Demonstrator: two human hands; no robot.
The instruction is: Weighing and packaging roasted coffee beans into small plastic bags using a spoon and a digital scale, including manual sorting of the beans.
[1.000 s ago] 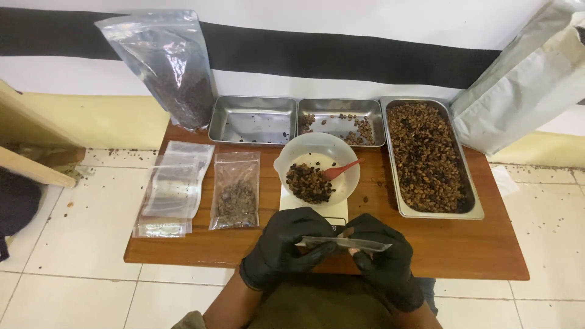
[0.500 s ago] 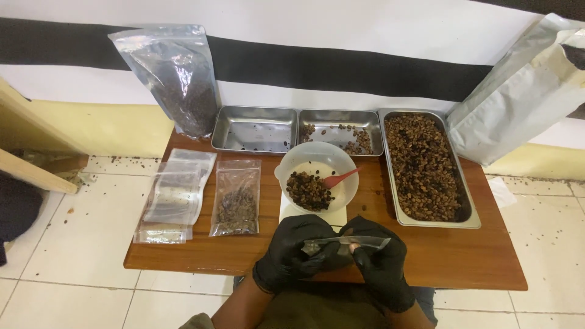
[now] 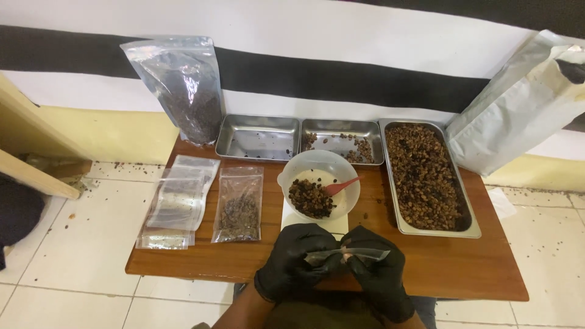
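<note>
Both my hands wear black gloves and meet over the near edge of the small wooden table [image 3: 481,268]. My left hand [image 3: 292,262] and my right hand [image 3: 381,274] together pinch a small clear plastic pouch [image 3: 347,256], held flat between them. Just beyond them a white bowl [image 3: 304,167] stands on a white square base, holding dark brown beans and a red scoop [image 3: 341,186].
A long metal tray [image 3: 466,225] full of brown beans lies at the right. Two smaller metal trays [image 3: 259,137] [image 3: 341,131] sit at the back. A filled clear pouch [image 3: 239,204] and a stack of empty pouches [image 3: 177,201] lie left. Large bags [image 3: 183,85] [image 3: 524,103] lean on the wall.
My hands keep working the small pouch between them, shifting only slightly. The view has tilted a little; the things on the table have not moved.
</note>
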